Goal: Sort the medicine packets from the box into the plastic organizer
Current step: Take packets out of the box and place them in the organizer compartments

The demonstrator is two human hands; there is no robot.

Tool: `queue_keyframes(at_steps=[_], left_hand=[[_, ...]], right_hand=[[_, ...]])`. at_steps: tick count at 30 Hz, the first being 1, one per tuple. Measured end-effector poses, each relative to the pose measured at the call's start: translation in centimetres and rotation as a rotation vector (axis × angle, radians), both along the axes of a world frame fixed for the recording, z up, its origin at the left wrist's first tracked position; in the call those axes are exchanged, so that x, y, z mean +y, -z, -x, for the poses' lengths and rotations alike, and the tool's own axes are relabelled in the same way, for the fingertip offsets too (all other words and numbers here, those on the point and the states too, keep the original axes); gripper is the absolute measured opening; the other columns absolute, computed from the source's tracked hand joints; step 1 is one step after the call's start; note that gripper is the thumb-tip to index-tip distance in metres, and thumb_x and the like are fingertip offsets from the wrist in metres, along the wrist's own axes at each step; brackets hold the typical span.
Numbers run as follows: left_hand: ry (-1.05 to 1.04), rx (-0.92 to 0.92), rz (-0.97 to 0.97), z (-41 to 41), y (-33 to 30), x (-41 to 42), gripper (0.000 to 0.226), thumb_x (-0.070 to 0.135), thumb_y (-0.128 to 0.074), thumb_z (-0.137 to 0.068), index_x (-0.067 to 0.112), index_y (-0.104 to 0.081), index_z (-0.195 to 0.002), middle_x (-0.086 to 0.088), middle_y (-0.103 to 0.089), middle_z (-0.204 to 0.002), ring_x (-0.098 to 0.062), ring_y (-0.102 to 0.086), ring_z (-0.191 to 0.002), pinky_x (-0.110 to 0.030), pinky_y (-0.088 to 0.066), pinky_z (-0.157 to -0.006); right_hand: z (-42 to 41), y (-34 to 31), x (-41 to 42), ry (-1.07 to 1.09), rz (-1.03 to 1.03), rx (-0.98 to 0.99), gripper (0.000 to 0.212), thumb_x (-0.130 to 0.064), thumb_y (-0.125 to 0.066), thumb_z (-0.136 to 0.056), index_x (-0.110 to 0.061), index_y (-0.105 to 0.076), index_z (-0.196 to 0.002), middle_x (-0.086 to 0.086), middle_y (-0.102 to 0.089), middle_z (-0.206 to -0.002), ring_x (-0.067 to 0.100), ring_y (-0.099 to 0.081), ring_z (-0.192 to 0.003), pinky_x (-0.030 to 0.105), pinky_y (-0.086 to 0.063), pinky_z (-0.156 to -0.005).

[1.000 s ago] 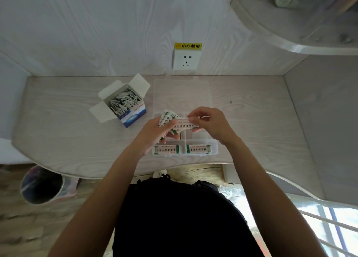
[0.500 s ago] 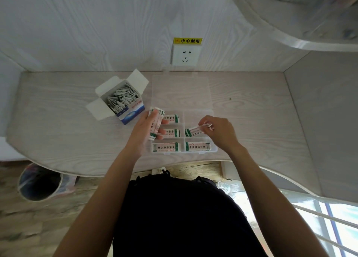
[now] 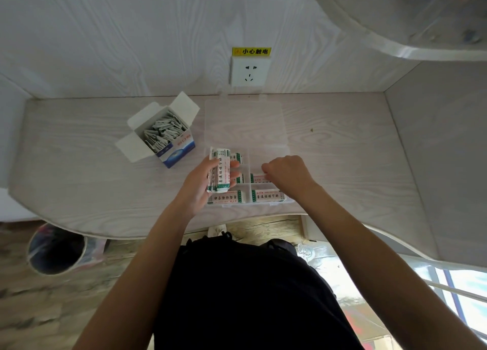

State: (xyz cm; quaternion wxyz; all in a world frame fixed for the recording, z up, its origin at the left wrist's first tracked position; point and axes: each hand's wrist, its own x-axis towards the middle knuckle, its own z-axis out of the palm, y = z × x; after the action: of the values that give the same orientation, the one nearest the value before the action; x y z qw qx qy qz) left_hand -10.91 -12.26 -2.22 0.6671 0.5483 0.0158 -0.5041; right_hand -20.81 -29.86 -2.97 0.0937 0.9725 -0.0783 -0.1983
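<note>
Desk [image 3: 79,165]: box [image 3: 168,141], organizer [image 3: 245,123].

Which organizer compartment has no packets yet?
The far right compartment, just beyond the right hand. It shows only clear plastic; the other compartments visibly hold packets, though the hands cover some.

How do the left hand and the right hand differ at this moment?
The left hand grips a stack of packets, palm turned inward; the right hand is knuckles up, fingertips down on a single packet. The left hand hovers over the left column of the plastic organizer; the right hand reaches into its right column. Both are bare and over the organizer.
</note>
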Motion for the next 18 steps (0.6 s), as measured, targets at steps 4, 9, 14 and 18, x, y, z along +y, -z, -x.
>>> queue_keyframes(at_steps=[4,9,14,18], left_hand=[[0.028,0.026,0.028,0.2,-0.4,-0.2,0.029,0.007,-0.036,-0.097,0.01,-0.047,-0.123,-0.013,-0.067,-0.111,-0.028,-0.064,-0.105,-0.045,-0.049,-0.091],[0.065,0.032,0.028,0.5,-0.8,-0.4,0.027,0.008,-0.036,-0.097,0.013,-0.049,-0.121,-0.01,-0.068,-0.111,-0.027,-0.064,-0.105,-0.044,-0.049,-0.09],[0.157,-0.012,0.001,0.9,-1.0,-0.9,0.024,0.01,-0.037,-0.097,0.015,-0.051,-0.116,-0.008,-0.069,-0.111,-0.025,-0.065,-0.103,-0.043,-0.05,-0.089],[0.181,-0.058,-0.071,1.4,-0.8,-1.5,0.021,0.011,-0.045,-0.095,0.014,-0.058,-0.112,-0.008,-0.071,-0.099,-0.021,-0.07,-0.088,-0.037,-0.052,-0.078]], right_hand=[[0.1,-0.1,0.3,0.022,0.002,-0.014,0.022,0.001,-0.049,-0.088,-0.02,-0.055,-0.081,-0.004,-0.041,-0.063,0.015,-0.043,-0.058,0.023,-0.013,-0.044],[0.6,0.0,0.6,0.118,-0.086,-0.134,0.016,-0.011,-0.048,-0.094,-0.017,-0.063,-0.095,-0.005,-0.053,-0.074,0.016,-0.049,-0.062,0.022,-0.027,-0.049],[0.7,-2.3,1.6,0.731,-0.863,-0.683,0.022,-0.038,-0.06,-0.088,-0.019,-0.07,-0.09,-0.009,-0.068,-0.078,0.005,-0.061,-0.066,0.019,-0.048,-0.062],[0.1,-2.7,2.1,0.824,-1.19,-0.552,0.021,-0.034,-0.072,-0.079,-0.017,-0.068,-0.09,0.0,-0.069,-0.081,0.005,-0.059,-0.063,0.015,-0.045,-0.054]])
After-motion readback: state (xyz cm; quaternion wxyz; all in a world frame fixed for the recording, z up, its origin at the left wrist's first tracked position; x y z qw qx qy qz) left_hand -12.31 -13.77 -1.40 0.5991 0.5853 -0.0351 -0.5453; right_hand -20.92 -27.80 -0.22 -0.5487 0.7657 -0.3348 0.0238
